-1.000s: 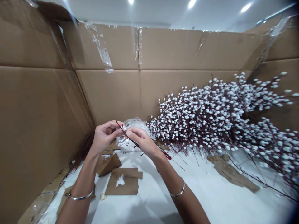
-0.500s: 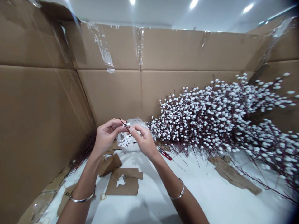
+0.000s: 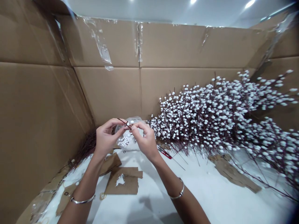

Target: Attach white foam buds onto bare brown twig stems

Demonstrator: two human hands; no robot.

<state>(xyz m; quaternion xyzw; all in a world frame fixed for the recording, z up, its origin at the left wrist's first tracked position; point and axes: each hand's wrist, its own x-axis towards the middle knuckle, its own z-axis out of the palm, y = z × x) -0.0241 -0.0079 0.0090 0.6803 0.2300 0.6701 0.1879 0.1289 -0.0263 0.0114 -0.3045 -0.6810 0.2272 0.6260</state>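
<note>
tipped flatter since the earlier frame, the dark twig (image 3: 122, 121) is pinched between thumb and fingertips by left hand (image 3: 105, 137) and right hand (image 3: 146, 141) — seemingly steadied from two sides — just before the clear bag (image 3: 135, 145), where white buds (image 3: 123, 142) are kept within reach. right of the bag, budded branches (image 3: 205, 115) are heaped on the white table (image 3: 198, 186); behind it, cardboard (image 3: 105, 90) is stood wall-like, taped.

Taped cardboard walls (image 3: 187, 46) stand — bright lights (image 3: 249, 4) overhead.
</note>
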